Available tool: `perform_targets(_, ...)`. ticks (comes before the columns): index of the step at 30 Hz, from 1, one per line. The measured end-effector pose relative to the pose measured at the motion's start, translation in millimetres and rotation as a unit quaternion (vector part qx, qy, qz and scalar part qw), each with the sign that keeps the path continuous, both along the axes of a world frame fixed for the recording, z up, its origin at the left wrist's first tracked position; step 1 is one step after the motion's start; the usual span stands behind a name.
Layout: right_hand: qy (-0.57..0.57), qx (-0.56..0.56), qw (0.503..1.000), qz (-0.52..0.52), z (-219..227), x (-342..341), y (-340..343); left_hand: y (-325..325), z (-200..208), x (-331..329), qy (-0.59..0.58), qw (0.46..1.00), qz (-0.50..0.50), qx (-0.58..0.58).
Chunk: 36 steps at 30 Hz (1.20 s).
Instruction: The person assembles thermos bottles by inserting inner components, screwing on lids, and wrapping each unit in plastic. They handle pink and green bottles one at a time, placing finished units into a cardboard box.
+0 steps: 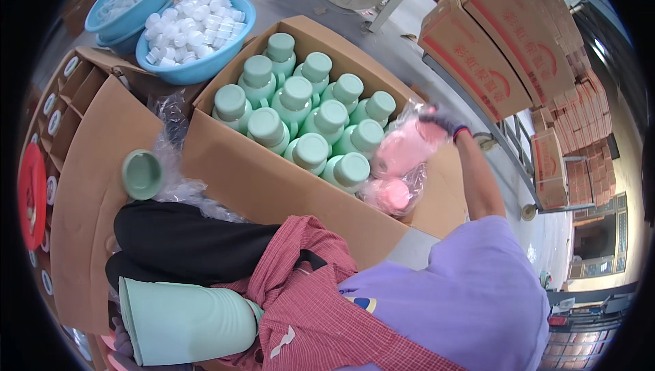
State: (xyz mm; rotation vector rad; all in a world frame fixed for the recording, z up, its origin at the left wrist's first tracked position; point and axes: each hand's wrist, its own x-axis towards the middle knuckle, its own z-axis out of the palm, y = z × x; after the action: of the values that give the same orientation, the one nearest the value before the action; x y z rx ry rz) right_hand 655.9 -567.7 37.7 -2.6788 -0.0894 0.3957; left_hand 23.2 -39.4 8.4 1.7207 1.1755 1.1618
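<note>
My right hand [442,122], in a dark glove, is closed on a pink vacuum flask [408,144] wrapped in clear plastic at the right end of an open cardboard box [266,200]. Just below lies another plastic-wrapped pink piece [392,195]. Rows of mint-green flasks [296,94] with round lids stand upright in the box. A larger mint-green flask shell [187,322] rests sideways across my lap, its wide end to the left. Gloved fingers of my left hand [121,338] curl at that wide end; most of the hand is hidden beneath the shell.
Blue basins [235,42] with white plastic caps stand at the back left. A divided carton [80,94], a red round tray [31,197] and a green cup-shaped lid [142,174] are on the left. Stacked cartons [501,50] fill the right, beside a metal-framed rack.
</note>
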Motion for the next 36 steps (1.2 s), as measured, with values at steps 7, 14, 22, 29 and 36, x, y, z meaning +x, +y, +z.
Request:
perform_targets(7, -0.046, -0.332, 0.939, 0.080, -156, -81, -18, 1, 4, 4, -0.030, 0.999, -0.005, -0.019)
perform_targets(14, -0.129, 0.020, 0.878, 0.461, 2, -150, 289, 3, 28, 5, -0.088, 0.996, 0.014, 0.025)
perform_targets(22, -0.076, 0.462, 0.589, 0.659, 53, -408, 492, 13, 50, 53, -0.283, 0.937, -0.093, -0.180)
perform_targets(29, 0.015, 0.527, 0.500, 0.687, 54, -396, 494, 33, 39, 57, -0.412, 0.808, -0.305, -0.292)
perform_targets(36, 0.179, 0.440, 0.568, 0.672, 15, -326, 514, -10, 69, 19, -0.047, 0.992, -0.093, -0.074)
